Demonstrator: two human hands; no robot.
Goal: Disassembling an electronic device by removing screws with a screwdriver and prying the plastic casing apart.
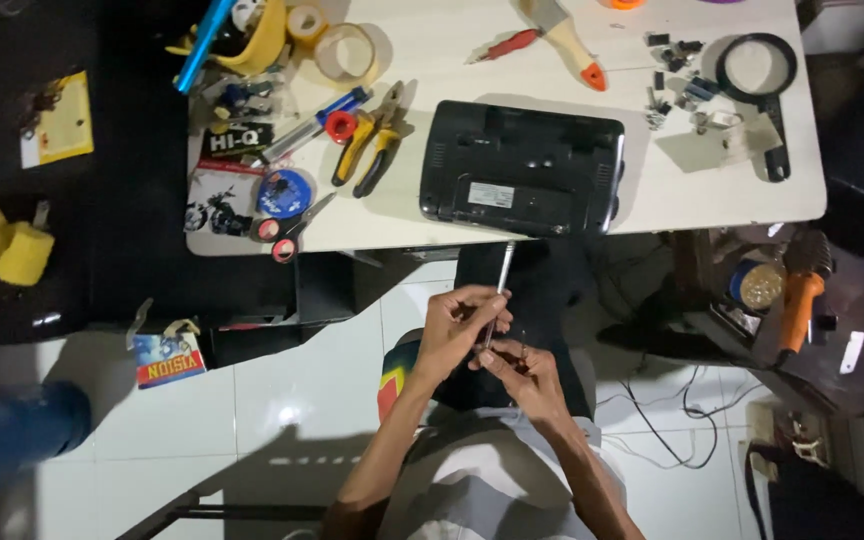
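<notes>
Two hands meet over your lap, below the near edge of the white table: your left hand is curled, fingers pinched around the slim metal shaft of a screwdriver that points up toward the table, and your right hand is closed with its fingertips pinching something small at the tool's lower end, too tiny to make out. Whatever that small piece is, it could slip from your grip and fall to the glossy white floor tiles, since you hold it in mid-air with nothing beneath to catch it. The shaft's upper end sits near the black laptop, which lies upside down, matte plastic with rounded corners, partly overhanging the table edge; a careless upward jab could scratch it or nudge it off. Loose dark screws and parts lie scattered beside a round black-framed magnifier, easy to sweep away. Yellow-handled pliers, red-handled scissors, rolls of tape and a wooden-handled brush crowd the far side.
</notes>
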